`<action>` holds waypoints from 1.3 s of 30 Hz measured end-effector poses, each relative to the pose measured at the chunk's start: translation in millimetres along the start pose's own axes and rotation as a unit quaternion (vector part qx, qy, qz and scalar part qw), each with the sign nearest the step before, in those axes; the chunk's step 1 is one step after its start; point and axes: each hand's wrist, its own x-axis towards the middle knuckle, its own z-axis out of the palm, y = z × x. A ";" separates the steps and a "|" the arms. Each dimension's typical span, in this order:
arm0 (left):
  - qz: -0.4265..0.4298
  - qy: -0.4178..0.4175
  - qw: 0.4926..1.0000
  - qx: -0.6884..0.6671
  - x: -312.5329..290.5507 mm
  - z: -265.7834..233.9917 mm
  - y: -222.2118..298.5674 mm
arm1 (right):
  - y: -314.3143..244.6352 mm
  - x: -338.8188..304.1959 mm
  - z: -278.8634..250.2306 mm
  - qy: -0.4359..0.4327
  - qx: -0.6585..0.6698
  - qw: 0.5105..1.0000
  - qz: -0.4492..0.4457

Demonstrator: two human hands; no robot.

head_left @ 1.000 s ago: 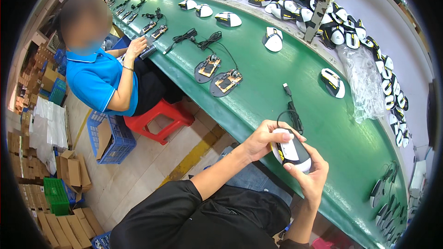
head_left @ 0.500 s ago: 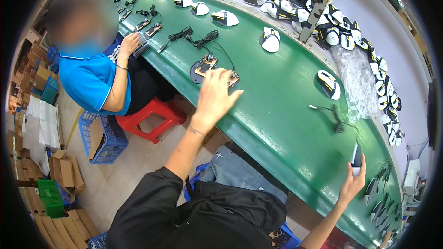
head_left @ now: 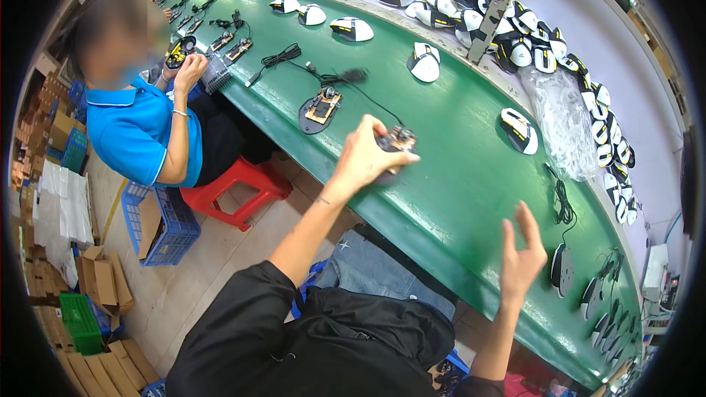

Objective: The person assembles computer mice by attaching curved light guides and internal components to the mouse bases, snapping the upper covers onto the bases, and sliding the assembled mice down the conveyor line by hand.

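My left hand [head_left: 368, 154] is closed on a mouse base [head_left: 400, 141], a dark plate with bare circuit parts and a black cable trailing to the upper left. It is held over the green bench, partly hidden by my fingers and a little blurred. A second mouse base [head_left: 322, 109] with its board uncovered lies to the left of it. My right hand [head_left: 522, 254] is in the air above the bench, fingers apart, with nothing in it. Right of that hand rests a dark mouse [head_left: 562, 270] with its coiled cable [head_left: 564, 202] stretched away behind it.
White-and-black mouse shells [head_left: 425, 62] stand spaced along the green bench [head_left: 456, 176]; many more are heaped on the far ledge [head_left: 478, 11]. Plastic bags [head_left: 562, 125] lie by the shells. At left, a co-worker [head_left: 147, 132] handles a part beside a red stool [head_left: 235, 191].
My left hand has picked up a mouse base and moved it right. My right hand has let go of the dark mouse, now lying on the bench, and drawn back leftward.
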 end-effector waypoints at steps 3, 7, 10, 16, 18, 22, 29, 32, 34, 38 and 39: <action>-0.056 -0.101 0.912 -0.394 -37.4 28.9 17.3 | -36.0 1.5 32.6 -0.133 0.157 0.978 0.041; -0.070 -0.166 0.874 -0.452 -68.1 38.5 26.4 | -41.2 -0.2 50.0 -0.164 0.194 0.967 -0.017; -0.118 -0.206 0.844 -0.480 -71.3 35.9 25.0 | -33.1 -0.1 47.0 -0.168 0.172 0.970 -0.028; -0.114 -0.253 0.705 -0.652 -77.3 47.3 36.8 | -33.8 2.4 45.8 -0.060 0.122 0.982 -0.133; -0.121 -0.261 0.710 -0.643 -79.7 44.3 41.9 | -27.4 5.8 42.4 -0.049 0.101 0.974 -0.198; -0.105 -0.274 0.731 -0.616 -78.5 51.0 32.5 | -27.3 7.3 36.0 -0.146 0.145 0.965 -0.164; -0.141 -0.163 0.796 -0.565 -87.0 61.9 51.5 | -21.8 -21.1 48.3 -0.144 0.194 0.967 -0.086; -0.195 -0.164 0.786 -0.563 -79.6 58.7 41.5 | -31.5 -18.7 42.2 -0.130 0.159 0.971 -0.120; -0.207 -0.183 0.774 -0.569 -82.0 57.4 40.8 | -24.6 -0.7 32.6 -0.166 0.105 0.970 -0.141; -0.159 -0.219 0.795 -0.543 -88.2 54.4 39.8 | -40.5 60.1 40.7 -0.214 0.089 0.973 -0.010; -0.155 -0.235 0.800 -0.530 -88.0 52.6 41.3 | -40.3 73.2 46.5 -0.283 0.068 0.957 0.021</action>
